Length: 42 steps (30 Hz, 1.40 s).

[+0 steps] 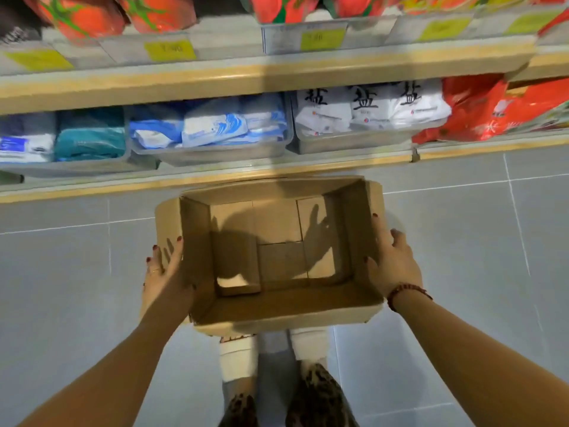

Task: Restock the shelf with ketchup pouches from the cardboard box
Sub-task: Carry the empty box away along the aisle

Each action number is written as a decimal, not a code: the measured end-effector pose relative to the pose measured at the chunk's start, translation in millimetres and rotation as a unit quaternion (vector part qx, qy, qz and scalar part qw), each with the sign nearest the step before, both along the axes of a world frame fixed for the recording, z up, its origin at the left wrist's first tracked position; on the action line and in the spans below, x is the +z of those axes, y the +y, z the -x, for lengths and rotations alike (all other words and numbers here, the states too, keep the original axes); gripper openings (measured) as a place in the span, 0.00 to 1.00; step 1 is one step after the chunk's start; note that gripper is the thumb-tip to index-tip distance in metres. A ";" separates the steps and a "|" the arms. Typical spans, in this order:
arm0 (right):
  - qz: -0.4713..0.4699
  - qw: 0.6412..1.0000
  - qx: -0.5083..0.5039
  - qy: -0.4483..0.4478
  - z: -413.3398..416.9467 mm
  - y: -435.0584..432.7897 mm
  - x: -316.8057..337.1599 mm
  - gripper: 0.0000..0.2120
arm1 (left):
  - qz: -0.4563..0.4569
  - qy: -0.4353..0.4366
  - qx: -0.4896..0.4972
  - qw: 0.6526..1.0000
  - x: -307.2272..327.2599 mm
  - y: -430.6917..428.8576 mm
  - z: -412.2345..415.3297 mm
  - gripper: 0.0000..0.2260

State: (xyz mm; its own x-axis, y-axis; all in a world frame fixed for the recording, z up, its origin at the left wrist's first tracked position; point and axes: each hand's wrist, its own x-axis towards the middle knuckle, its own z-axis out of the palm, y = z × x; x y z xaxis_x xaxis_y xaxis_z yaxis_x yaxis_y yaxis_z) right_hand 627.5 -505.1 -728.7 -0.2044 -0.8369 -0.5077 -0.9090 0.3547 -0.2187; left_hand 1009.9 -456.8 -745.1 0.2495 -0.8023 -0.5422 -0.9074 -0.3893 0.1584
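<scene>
1. The left hand presses flat, fingers spread, on the left outer wall of the cardboard box.
2. The right hand clasps the right wall, thumb over the rim.
3. The box sits open between both hands above the grey floor, nothing inside but its bottom flaps.
4. Ketchup pouches printed with tomatoes fill the upper shelf.
</scene>
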 end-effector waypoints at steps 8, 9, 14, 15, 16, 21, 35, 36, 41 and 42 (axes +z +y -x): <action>-0.050 0.998 0.021 0.037 12.0 20.0 -54.3 0.50 | 0.006 0.086 0.106 0.991 -34.9 24.4 -1.2 0.47; -0.040 0.997 0.030 0.050 12.8 21.4 -58.3 0.51 | 0.004 0.080 0.090 0.993 -35.7 23.8 -1.7 0.51; -0.028 0.997 0.034 0.061 13.8 25.9 -70.3 0.50 | -0.005 0.082 0.099 0.992 -38.3 22.9 -2.3 0.53; -0.035 0.998 0.030 0.053 14.1 25.9 -70.6 0.50 | -0.005 0.082 0.095 0.992 -38.2 22.4 -1.4 0.52; -0.035 0.998 0.028 0.043 14.8 25.6 -70.0 0.51 | -0.004 0.078 0.085 0.993 -37.2 22.4 -0.3 0.52; -0.009 1.000 0.017 0.015 28.9 23.8 -39.9 0.52 | -0.022 0.091 0.029 0.995 -15.7 17.3 8.1 0.52; 0.012 0.983 -0.166 0.082 103.6 99.8 180.4 0.49 | -0.016 0.210 -0.142 0.967 160.7 -75.9 88.3 0.30; 0.009 0.979 -0.186 0.086 104.9 107.9 202.2 0.50 | -0.018 0.203 -0.180 0.962 181.5 -84.3 96.3 0.36; 0.021 0.957 -0.261 0.123 106.8 144.8 312.0 0.48 | -0.027 0.196 -0.289 0.937 291.5 -112.5 132.8 0.49; 0.020 0.955 -0.266 0.130 106.7 152.8 332.7 0.47 | -0.026 0.194 -0.313 0.929 312.3 -114.9 138.0 0.47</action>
State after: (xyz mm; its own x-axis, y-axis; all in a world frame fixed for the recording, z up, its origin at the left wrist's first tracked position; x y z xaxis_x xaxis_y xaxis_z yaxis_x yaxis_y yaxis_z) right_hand 520.8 -352.3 -396.0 -0.7206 -0.5970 -0.3525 -0.6281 0.7775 -0.0328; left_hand 871.9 -571.7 -432.9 -0.4801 -0.6942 -0.5362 -0.8372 0.1802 0.5163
